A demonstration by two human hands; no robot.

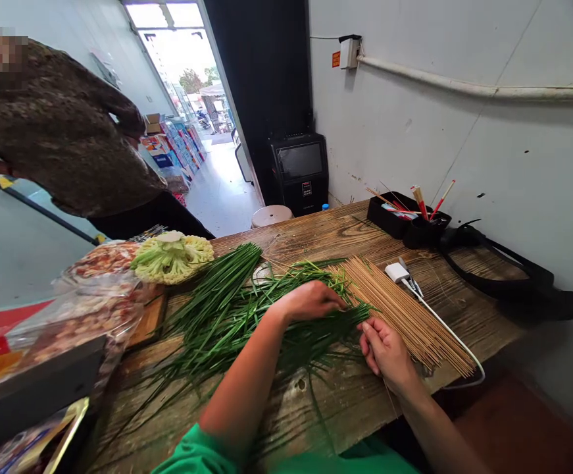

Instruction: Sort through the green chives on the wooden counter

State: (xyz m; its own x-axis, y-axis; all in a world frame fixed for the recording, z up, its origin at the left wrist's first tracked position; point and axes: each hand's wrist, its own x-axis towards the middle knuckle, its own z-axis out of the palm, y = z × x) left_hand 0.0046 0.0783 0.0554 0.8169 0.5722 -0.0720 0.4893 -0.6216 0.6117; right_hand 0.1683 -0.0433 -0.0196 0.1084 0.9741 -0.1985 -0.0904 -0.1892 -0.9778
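Long green garlic chives lie in a loose heap across the wooden table. Over their right-hand ends, my left hand bends down with its fingers closed on some of the chives; its fingertips are partly hidden. Just right of these ends, my right hand is closed in a pinch. A thin stick, seemingly a bamboo skewer, shows below its palm. Beside both hands, a broad row of bamboo skewers lies flat. A neater bundle of chives rests farther back on the left.
A cut cauliflower and bagged food sit at the left. A white charger with a cable lies beyond the skewers. Behind are a black holder with pens and a black strap. A person stands across the table.
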